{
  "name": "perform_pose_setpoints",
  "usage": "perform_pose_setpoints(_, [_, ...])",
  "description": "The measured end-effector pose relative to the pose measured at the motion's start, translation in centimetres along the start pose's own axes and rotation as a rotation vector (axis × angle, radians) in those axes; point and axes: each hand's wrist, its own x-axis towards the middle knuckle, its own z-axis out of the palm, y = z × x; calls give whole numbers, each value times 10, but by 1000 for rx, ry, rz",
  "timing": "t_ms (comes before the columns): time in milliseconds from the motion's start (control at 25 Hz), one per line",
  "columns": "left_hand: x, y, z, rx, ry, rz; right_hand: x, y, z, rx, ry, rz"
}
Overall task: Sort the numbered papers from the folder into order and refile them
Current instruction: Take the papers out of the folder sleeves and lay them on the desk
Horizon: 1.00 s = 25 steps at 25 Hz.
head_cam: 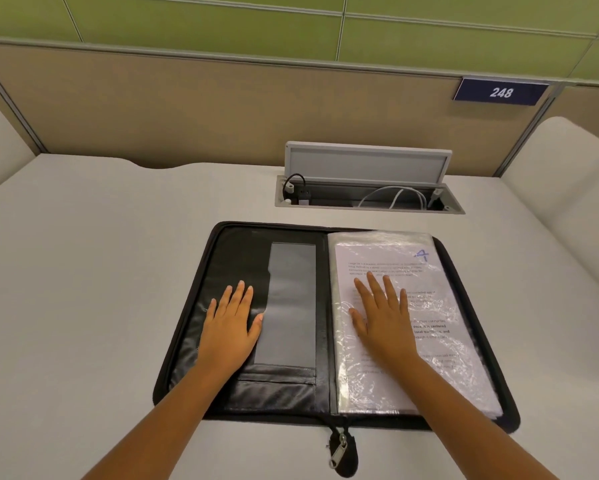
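Left hand (230, 327), fingers straight and close together, thumb spread, pressed palm-down on the inner left cover of the open black zip folder (201, 306); its thumb tip touches the edge of a grey pocket panel (289, 306) lying at 3 o'clock from the hand. Right hand (382, 317), fingers straight and fanned apart, laid flat on the stack of clear plastic sleeves (447, 358) filling the folder's right half. The top sleeve holds a printed paper (395, 265) marked with a handwritten blue "4" (422, 255), at 1 o'clock from the right hand. Zip pull (339, 452) hangs off the folder's near edge at 6 o'clock. The folder lies on a pale desk (83, 271). At 12 o'clock from the folder, a cable tray (367, 199) with its grey lid (367, 162) raised, holding white and black cables. At 2 o'clock, on the partition, a dark blue plate (501, 92) reading "248".
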Motion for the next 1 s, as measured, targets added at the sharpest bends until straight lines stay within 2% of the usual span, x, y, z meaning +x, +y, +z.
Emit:
perform_pose_setpoints(160, [-2,2,1,-6,35,-6,47,2,-18,-79,-52,10])
perform_pose_setpoints(360, [-1,2,3,-20,43,-2,108,-4,-33,28,-65,-26])
perform_pose_setpoints(560, [-2,1,3,-24,46,-1,136,1,-40,-101,-185,-29])
perform_pose_setpoints(1000, [-3,0,3,-38,62,8,143,-2,-33,-264,-66,-34])
